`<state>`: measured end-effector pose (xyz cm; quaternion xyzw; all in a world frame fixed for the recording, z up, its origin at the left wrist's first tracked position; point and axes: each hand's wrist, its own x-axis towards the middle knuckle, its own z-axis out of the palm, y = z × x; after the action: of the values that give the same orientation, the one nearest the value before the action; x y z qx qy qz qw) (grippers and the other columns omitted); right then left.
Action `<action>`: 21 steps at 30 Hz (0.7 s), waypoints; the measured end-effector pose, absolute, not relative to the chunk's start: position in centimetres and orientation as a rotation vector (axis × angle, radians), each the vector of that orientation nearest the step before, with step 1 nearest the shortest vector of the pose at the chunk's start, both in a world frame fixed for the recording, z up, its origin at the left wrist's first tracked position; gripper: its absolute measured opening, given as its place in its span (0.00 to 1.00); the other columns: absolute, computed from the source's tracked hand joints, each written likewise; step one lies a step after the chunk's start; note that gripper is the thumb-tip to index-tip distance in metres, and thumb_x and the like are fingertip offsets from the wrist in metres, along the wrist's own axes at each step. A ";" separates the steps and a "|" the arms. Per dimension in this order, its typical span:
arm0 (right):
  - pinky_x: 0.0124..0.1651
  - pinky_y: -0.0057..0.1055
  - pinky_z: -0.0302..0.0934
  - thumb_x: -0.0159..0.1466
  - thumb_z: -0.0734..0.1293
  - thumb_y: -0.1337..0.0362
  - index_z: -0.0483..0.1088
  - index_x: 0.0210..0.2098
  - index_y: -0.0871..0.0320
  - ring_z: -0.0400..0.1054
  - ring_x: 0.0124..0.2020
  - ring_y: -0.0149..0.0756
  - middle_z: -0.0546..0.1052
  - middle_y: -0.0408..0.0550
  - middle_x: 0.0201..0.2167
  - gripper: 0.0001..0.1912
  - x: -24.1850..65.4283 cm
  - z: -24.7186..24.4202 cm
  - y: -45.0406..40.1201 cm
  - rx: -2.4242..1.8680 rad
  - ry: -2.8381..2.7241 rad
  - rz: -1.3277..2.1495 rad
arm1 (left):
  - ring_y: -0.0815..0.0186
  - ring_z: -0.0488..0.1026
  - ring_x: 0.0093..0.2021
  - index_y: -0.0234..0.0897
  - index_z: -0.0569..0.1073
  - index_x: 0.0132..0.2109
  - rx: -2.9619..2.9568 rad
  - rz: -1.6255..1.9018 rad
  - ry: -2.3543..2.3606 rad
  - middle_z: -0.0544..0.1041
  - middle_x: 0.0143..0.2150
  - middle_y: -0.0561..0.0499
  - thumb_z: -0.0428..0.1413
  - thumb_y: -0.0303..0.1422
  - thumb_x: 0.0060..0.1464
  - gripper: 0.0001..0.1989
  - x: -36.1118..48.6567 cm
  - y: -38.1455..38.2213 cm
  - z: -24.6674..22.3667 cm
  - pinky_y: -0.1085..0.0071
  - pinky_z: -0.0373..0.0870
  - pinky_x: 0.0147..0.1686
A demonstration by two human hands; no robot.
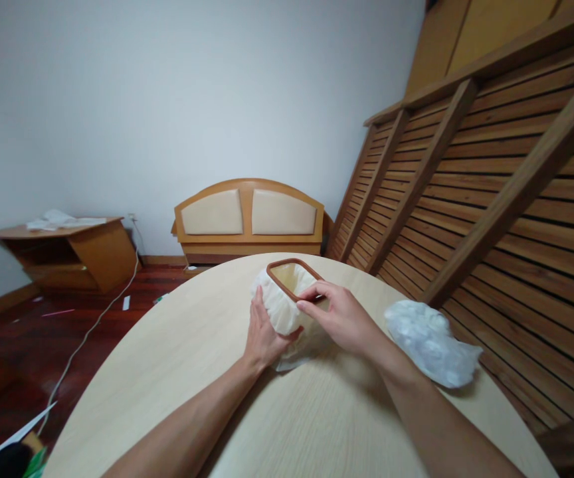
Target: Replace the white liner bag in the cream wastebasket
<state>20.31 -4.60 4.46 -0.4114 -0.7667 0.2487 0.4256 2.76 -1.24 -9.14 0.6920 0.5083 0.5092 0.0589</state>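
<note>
A small trash bin (283,314) stands on the table in front of me, with a white plastic bag (273,307) draped over its outside. Around its mouth runs a brown rounded-rectangular rim (280,284). My left hand (266,335) is wrapped round the near left side of the bin, thumb toward the right, pressing on the bag. At the right corner of the rim, my right hand (334,312) pinches the edge between thumb and fingers. The bin's lower right side is partly hidden by my hands.
The pale round table (207,332) carries a tied white plastic bag (429,342) on its right. Wooden slatted panels (466,179) lean close by on the right. Beyond the table stand a headboard (250,242) and a low cabinet (100,259); a white cable (92,325) crosses the floor.
</note>
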 end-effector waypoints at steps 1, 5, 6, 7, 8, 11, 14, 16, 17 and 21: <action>0.46 0.34 0.66 0.62 0.69 0.64 0.77 0.35 0.58 0.75 0.39 0.37 0.81 0.47 0.35 0.05 20.5 4.8 -4.6 -1.035 -1.891 0.660 | 0.41 0.52 0.71 0.35 0.32 0.72 2.102 1.548 1.532 0.51 0.71 0.30 0.69 0.45 0.41 0.66 2.8 -1.2 -9.1 0.43 0.57 0.66; 0.45 0.35 0.67 0.63 0.68 0.59 0.77 0.37 0.58 0.75 0.38 0.39 0.81 0.49 0.36 0.09 21.8 6.2 -4.6 -1.027 -1.823 0.636 | 0.41 0.51 0.71 0.36 0.34 0.72 2.125 1.565 1.515 0.51 0.71 0.31 0.69 0.46 0.41 0.66 2.8 -1.2 -8.8 0.42 0.55 0.67; 0.45 0.35 0.67 0.63 0.68 0.58 0.77 0.37 0.58 0.75 0.39 0.39 0.81 0.49 0.37 0.10 22.2 6.4 -4.5 -1.026 -1.810 0.588 | 0.41 0.51 0.72 0.36 0.34 0.72 2.126 1.567 1.515 0.51 0.71 0.31 0.69 0.46 0.41 0.66 2.8 -1.2 -8.8 0.42 0.54 0.67; 0.46 0.36 0.67 0.63 0.68 0.57 0.77 0.37 0.58 0.75 0.39 0.39 0.81 0.50 0.37 0.11 22.5 6.5 -4.4 -1.027 -1.798 0.537 | 0.41 0.50 0.72 0.36 0.33 0.72 2.124 1.565 1.516 0.51 0.71 0.31 0.69 0.47 0.41 0.66 2.8 -1.2 -8.8 0.42 0.54 0.68; 0.47 0.37 0.67 0.63 0.68 0.56 0.77 0.37 0.58 0.75 0.39 0.40 0.81 0.50 0.37 0.11 22.9 6.4 -4.1 -1.030 -1.780 0.490 | 0.41 0.50 0.72 0.36 0.33 0.72 2.117 1.557 1.519 0.51 0.71 0.31 0.69 0.47 0.41 0.66 2.9 -1.2 -8.9 0.43 0.53 0.68; 0.46 0.38 0.68 0.63 0.68 0.55 0.76 0.37 0.58 0.75 0.38 0.41 0.81 0.51 0.36 0.12 24.1 5.6 -2.7 -1.040 -1.687 0.397 | 0.41 0.50 0.72 0.36 0.32 0.72 2.061 1.523 1.531 0.51 0.71 0.32 0.70 0.46 0.40 0.67 3.0 -1.2 -8.8 0.44 0.54 0.68; 0.48 0.39 0.67 0.64 0.67 0.54 0.75 0.40 0.59 0.75 0.40 0.41 0.80 0.52 0.38 0.14 25.6 4.1 -0.7 -1.092 -1.592 0.280 | 0.42 0.50 0.72 0.35 0.34 0.72 1.977 1.511 1.540 0.53 0.70 0.31 0.70 0.45 0.38 0.68 3.1 -1.3 -8.7 0.45 0.55 0.68; 0.49 0.38 0.67 0.65 0.67 0.56 0.75 0.40 0.59 0.74 0.41 0.40 0.80 0.52 0.40 0.12 26.7 2.8 0.5 -1.234 -1.658 0.146 | 0.42 0.49 0.72 0.34 0.34 0.72 1.907 1.511 1.539 0.52 0.71 0.31 0.70 0.45 0.38 0.68 3.1 -1.2 -8.6 0.46 0.54 0.69; 0.48 0.36 0.66 0.66 0.66 0.58 0.75 0.40 0.58 0.74 0.42 0.40 0.80 0.51 0.41 0.11 27.3 2.1 1.0 -1.346 -1.729 0.064 | 0.42 0.49 0.72 0.34 0.34 0.72 1.871 1.509 1.534 0.51 0.71 0.30 0.70 0.46 0.38 0.68 3.2 -1.2 -8.5 0.46 0.54 0.69; 0.50 0.38 0.63 0.66 0.66 0.64 0.76 0.38 0.58 0.72 0.46 0.44 0.80 0.53 0.42 0.07 28.9 -1.4 2.4 -1.600 -1.842 -0.069 | 0.43 0.52 0.72 0.34 0.34 0.72 1.781 1.546 1.467 0.49 0.72 0.30 0.71 0.45 0.37 0.68 3.2 -1.0 -8.6 0.47 0.53 0.69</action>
<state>28.87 2.43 -1.41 -0.6157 -0.7087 -0.0265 0.3434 3.24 -0.99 -8.64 0.6306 0.5194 0.5475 0.1811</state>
